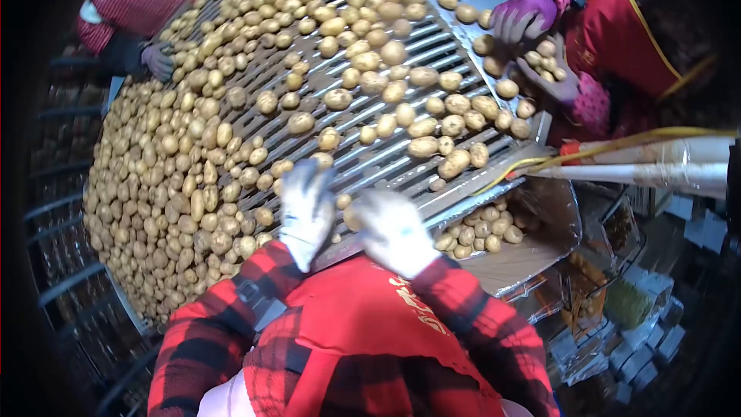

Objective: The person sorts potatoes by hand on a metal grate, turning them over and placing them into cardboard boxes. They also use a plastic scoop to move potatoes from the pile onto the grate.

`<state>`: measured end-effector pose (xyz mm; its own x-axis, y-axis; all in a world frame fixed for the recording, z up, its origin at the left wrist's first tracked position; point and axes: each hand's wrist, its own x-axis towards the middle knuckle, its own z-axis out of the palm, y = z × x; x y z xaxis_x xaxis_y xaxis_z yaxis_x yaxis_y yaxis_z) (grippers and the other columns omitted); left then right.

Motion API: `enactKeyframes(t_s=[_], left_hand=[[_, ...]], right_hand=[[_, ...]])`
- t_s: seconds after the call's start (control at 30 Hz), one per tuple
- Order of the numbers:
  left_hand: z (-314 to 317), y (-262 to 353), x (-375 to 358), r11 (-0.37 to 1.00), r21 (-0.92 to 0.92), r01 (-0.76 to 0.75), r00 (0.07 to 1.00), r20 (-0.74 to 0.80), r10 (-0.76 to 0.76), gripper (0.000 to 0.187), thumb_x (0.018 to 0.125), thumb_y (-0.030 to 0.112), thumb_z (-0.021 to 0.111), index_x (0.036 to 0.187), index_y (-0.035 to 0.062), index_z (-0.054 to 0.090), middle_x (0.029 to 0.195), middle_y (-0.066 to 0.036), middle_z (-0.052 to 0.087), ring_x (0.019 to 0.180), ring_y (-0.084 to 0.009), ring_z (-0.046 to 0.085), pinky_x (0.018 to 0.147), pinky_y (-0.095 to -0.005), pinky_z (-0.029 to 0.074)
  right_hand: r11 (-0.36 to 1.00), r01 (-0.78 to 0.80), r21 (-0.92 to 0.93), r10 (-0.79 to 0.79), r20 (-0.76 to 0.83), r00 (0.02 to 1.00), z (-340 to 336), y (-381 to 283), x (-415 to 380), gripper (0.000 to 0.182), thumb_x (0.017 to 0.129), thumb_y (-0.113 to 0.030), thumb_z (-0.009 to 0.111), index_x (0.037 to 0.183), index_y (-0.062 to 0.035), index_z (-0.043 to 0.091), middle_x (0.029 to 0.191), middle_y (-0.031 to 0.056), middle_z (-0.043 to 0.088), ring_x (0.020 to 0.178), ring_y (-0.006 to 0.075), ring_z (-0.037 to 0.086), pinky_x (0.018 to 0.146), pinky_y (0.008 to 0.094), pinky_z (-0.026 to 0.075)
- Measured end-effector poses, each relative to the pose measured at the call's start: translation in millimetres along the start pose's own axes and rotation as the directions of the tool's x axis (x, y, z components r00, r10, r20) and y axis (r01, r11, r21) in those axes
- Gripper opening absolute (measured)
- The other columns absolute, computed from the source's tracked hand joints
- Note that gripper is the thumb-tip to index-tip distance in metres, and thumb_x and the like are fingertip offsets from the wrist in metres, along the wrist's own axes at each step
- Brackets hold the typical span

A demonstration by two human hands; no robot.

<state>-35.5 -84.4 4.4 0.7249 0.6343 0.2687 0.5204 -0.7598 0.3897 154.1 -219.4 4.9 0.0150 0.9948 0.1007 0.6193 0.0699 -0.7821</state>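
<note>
My left hand [306,205], in a white glove with grey fingertips, is at the near edge of a slatted metal table [440,50]. Its fingers stretch forward over the slats, slightly blurred. My right hand [392,230], also gloved, is smeared by motion beside it, so its grip does not show. Between the two hands lies a potato [351,218], partly hidden by the right glove. Many loose potatoes [177,162] are heaped on the left of the table, and others are scattered across the slats ahead.
Below the table's near right edge, a lined box [540,259] holds potatoes. Pale pipes [648,162] and a yellow cable [602,147] jut in from the right. One co-worker's gloved hands [525,19] hold potatoes at upper right; another's glove [158,60] touches the heap at upper left.
</note>
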Motion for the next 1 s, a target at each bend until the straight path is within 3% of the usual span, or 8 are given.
enactKeyframes(t_s=[0.07, 0.27, 0.37, 0.4, 0.43, 0.53, 0.7, 1.0], left_hand=[[-23, -37, -35, 0.949, 0.214, 0.232, 0.967, 0.058, -0.249, 0.051, 0.096, 0.018, 0.063, 0.146, 0.0091, 0.057, 0.155, -0.022, 0.049, 0.143, -0.0419, 0.044, 0.121, -0.0584, 0.030], [-65, -49, -130, 0.802, 0.340, 0.492, 0.824, 0.117, -0.555, 0.061, 0.096, 0.023, 0.065, 0.155, 0.0160, 0.051, 0.163, -0.020, 0.040, 0.154, -0.0449, 0.030, 0.128, -0.0654, 0.015], [-73, -49, -175, 0.789, 0.346, 0.508, 0.802, 0.144, -0.580, 0.064, 0.092, 0.026, 0.069, 0.153, 0.0127, 0.053, 0.163, -0.020, 0.041, 0.153, -0.0474, 0.030, 0.128, -0.0658, 0.016], [-76, -45, -170, 0.790, 0.311, 0.529, 0.796, 0.141, -0.588, 0.063, 0.092, 0.027, 0.069, 0.151, 0.0119, 0.054, 0.162, -0.019, 0.042, 0.153, -0.0466, 0.031, 0.128, -0.0655, 0.016], [-81, -43, -166, 0.798, 0.300, 0.523, 0.796, 0.161, -0.583, 0.064, 0.091, 0.026, 0.069, 0.152, 0.0120, 0.054, 0.161, -0.019, 0.043, 0.153, -0.0462, 0.031, 0.128, -0.0655, 0.016], [-81, -45, -169, 0.796, 0.262, 0.546, 0.799, 0.122, -0.589, 0.066, 0.087, 0.027, 0.071, 0.150, 0.0112, 0.057, 0.159, -0.018, 0.047, 0.153, -0.0450, 0.033, 0.128, -0.0676, 0.016], [-82, -47, -172, 0.800, 0.219, 0.558, 0.808, 0.078, -0.584, 0.057, 0.091, 0.033, 0.069, 0.144, 0.0142, 0.061, 0.152, -0.012, 0.054, 0.150, -0.0434, 0.039, 0.127, -0.0676, 0.020], [-80, -51, -182, 0.797, 0.134, 0.589, 0.799, 0.045, -0.599, 0.060, 0.088, 0.036, 0.071, 0.144, 0.0172, 0.061, 0.158, -0.009, 0.050, 0.151, -0.0403, 0.040, 0.128, -0.0652, 0.020]], right_hand=[[0.971, 0.222, -0.088, -0.207, 0.153, 0.966, 44, -17, 26, 0.058, 0.081, -0.026, 0.076, 0.136, -0.0125, 0.064, 0.146, 0.0168, 0.057, 0.144, 0.0434, 0.044, 0.120, 0.0659, 0.032], [0.827, 0.528, -0.193, -0.462, 0.301, 0.834, 82, 37, 90, 0.027, 0.091, -0.019, 0.059, 0.116, -0.0129, 0.069, 0.141, 0.0144, 0.061, 0.140, 0.0342, 0.051, 0.122, 0.0707, 0.030], [0.921, 0.126, -0.368, -0.047, 0.218, 0.975, 32, 59, 133, 0.019, 0.073, -0.019, 0.076, 0.092, -0.0187, 0.074, 0.126, 0.0065, 0.065, 0.123, 0.0363, 0.057, 0.111, 0.0571, 0.040], [0.812, 0.205, -0.547, -0.160, 0.129, 0.979, 11, 68, 147, 0.028, 0.074, -0.015, 0.076, 0.102, -0.0179, 0.074, 0.128, 0.0091, 0.064, 0.124, 0.0376, 0.056, 0.111, 0.0588, 0.039], [0.805, -0.069, -0.589, 0.151, 0.092, 0.984, -1, 57, 157, 0.038, 0.075, -0.014, 0.077, 0.113, -0.0159, 0.071, 0.135, 0.0126, 0.062, 0.127, 0.0391, 0.054, 0.111, 0.0604, 0.038], [0.842, 0.077, -0.534, -0.211, -0.194, 0.958, 37, 17, 173, 0.052, 0.082, -0.019, 0.078, 0.132, -0.0147, 0.066, 0.142, 0.0177, 0.057, 0.132, 0.0433, 0.050, 0.114, 0.0647, 0.035], [0.768, 0.486, -0.417, -0.458, 0.172, 0.872, 176, -39, 193, 0.068, 0.080, -0.019, 0.072, 0.146, -0.0157, 0.060, 0.143, 0.0148, 0.060, 0.136, 0.0436, 0.051, 0.119, 0.0725, 0.029], [0.584, 0.451, -0.676, -0.361, 0.281, 0.889, 88, 45, 266, 0.051, 0.090, -0.008, 0.060, 0.138, -0.0224, 0.067, 0.143, 0.0092, 0.064, 0.139, 0.0367, 0.055, 0.121, 0.0683, 0.031]])
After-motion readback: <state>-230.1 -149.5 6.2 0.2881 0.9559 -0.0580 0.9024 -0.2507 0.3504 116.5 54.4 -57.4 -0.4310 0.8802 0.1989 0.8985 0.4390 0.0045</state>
